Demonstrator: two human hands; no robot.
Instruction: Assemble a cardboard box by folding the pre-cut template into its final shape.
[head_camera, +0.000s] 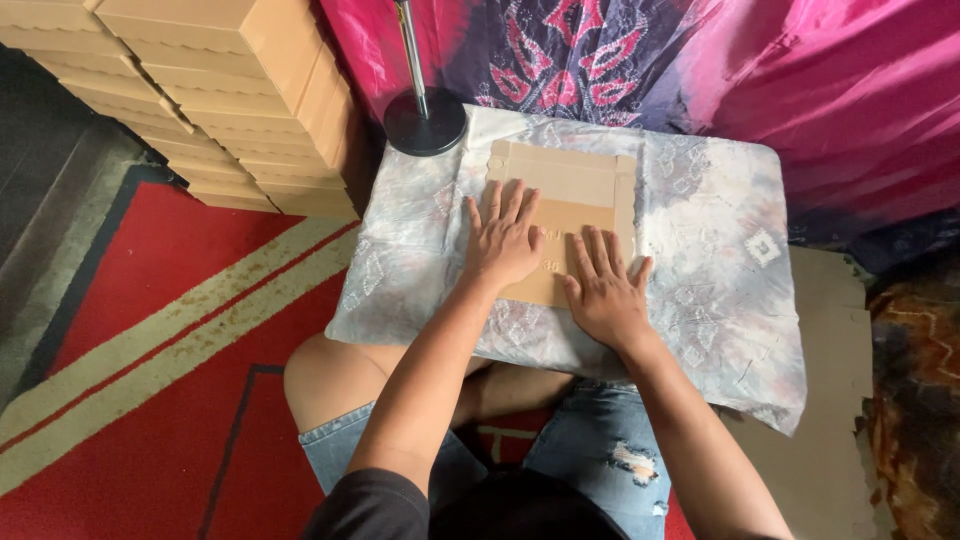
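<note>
A flat brown cardboard box blank (570, 190) lies on a low table covered with a pale patterned cloth (710, 250). My left hand (503, 238) presses flat on the blank's left part, fingers spread. Beside it, my right hand (602, 290) lies flat on the lower middle of the cardboard, fingers spread too. Neither hand grips anything. The near edge of the blank is hidden under my palms.
Stacks of folded brown cardboard boxes (240, 90) stand at the back left. A black round stand base with a metal pole (425, 118) sits at the table's far left corner. Pink and purple fabric (750, 70) hangs behind. A red carpet (160, 330) lies to the left.
</note>
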